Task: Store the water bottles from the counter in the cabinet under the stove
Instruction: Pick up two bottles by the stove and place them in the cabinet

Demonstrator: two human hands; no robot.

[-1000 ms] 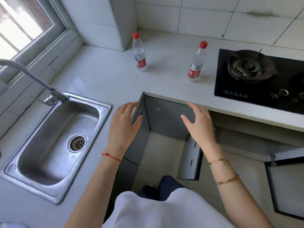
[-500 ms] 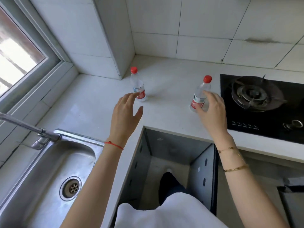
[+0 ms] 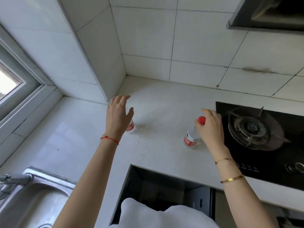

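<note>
Bottles of water, two in number, stand upright on the pale counter (image 3: 156, 112) to the left of the gas stove (image 3: 256, 129), well apart from each other. The nearer bottle (image 3: 190, 139) stands just beside the stove's left edge; its red cap and clear body with a red label are visible. The right hand (image 3: 209, 127) curls about its neck and shoulder from the stove side, fingers partly bent; whether they already press on the plastic cannot be told. The farther bottle (image 3: 131, 127) lies well left of the stove, near the tiled corner, and is mostly hidden behind the left hand (image 3: 117, 115), which hovers over it with fingers spread wide and holds nothing.

Handling, as judged: thin clear plastic of this kind is probably light, smooth and yielding under a squeeze, though not fragile. A wrap around the labelled mid-body, below the tapering shoulder, should give the surest hold; a pinch at the cap alone would let the body swing. The open cabinet (image 3: 164, 186) shows below the counter edge, left of the stove.
</note>
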